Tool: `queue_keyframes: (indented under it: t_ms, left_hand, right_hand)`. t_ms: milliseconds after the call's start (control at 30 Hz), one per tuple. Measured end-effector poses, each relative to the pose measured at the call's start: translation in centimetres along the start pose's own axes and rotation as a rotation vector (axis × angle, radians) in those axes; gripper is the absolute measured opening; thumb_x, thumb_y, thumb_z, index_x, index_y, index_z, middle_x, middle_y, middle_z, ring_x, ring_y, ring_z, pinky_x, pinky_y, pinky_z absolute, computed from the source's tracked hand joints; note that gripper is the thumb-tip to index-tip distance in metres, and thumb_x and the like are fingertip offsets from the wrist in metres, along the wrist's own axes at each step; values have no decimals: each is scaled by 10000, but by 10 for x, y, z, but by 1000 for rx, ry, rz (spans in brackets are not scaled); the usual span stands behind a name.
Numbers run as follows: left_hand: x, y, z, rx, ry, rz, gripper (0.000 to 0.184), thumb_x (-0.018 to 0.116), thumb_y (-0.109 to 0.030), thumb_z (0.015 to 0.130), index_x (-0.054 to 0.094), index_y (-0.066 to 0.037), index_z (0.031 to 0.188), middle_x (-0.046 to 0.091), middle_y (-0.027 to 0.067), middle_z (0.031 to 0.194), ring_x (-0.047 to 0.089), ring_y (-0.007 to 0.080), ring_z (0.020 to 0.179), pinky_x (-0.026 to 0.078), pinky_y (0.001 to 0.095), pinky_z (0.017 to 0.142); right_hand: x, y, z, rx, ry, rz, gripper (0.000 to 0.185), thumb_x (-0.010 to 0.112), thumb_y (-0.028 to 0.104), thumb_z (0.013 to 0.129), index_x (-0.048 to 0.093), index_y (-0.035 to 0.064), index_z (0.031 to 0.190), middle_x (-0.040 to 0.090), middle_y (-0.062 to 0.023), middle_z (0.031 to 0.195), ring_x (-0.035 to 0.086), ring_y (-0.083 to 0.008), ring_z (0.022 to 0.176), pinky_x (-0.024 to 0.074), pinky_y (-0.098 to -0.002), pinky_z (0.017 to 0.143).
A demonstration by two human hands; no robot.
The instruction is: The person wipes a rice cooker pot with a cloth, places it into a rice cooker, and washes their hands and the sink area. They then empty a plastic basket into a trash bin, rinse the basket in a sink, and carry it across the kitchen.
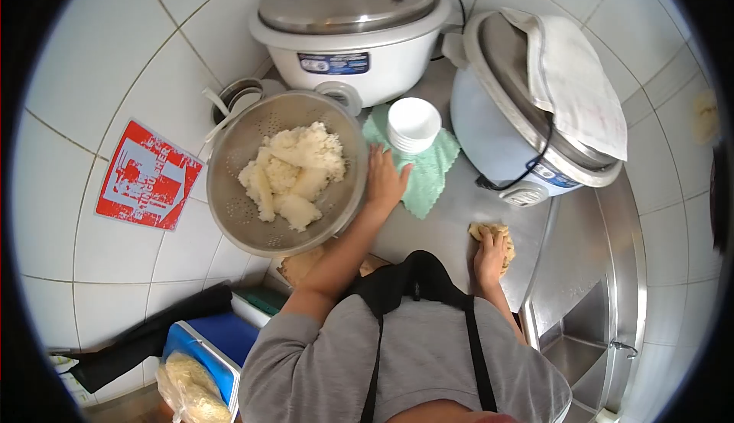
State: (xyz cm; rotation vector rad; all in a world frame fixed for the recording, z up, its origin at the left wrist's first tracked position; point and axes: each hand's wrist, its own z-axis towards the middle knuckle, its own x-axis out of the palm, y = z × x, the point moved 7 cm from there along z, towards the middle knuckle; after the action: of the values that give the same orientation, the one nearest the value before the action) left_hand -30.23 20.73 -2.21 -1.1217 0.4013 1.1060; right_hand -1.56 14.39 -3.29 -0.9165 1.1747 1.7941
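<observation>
My left hand [387, 178] lies with its fingers stretched and thumb apart between a metal colander [228, 182] and a green cloth [430, 182]. It is right against the colander's side; whether it presses on it I cannot tell. Clumps of cooked white rice [313, 152] sit in the colander. Stacked white bowls [413, 121] stand on the green cloth. To the right, my right hand [487, 261] is closed on a crumpled yellowish cloth [506, 251], which rests on the steel counter [436, 236].
A large rice cooker [397, 68] with a cord on its lid stands at the back. Another rice cooker [485, 110], a white towel [573, 79] over its lid, is at the right. A steel sink [577, 339] lies front right. Metal containers [241, 90] stand behind the colander.
</observation>
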Motion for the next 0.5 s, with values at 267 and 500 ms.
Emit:
queue_keyframes:
  t_ms: [267,500]
  left_hand:
    - [23,20,-18,10,72,-165,893,574,-470,726,211,146,1261,103,318,1353,101,436,1267,137,481,1024]
    - [26,27,-27,-30,101,-182,868,591,-426,716,222,132,1268,94,303,1360,120,444,1256,105,508,1020]
  right_hand:
    - [-68,177,118,-403,-471,66,424,486,-77,640,540,64,1037,505,-148,1005,450,-329,900,360,-406,799]
    - [67,185,314,-445,-85,-313,382,498,11,717,504,71,1094,453,-147,1141,434,-312,1002,351,-376,895]
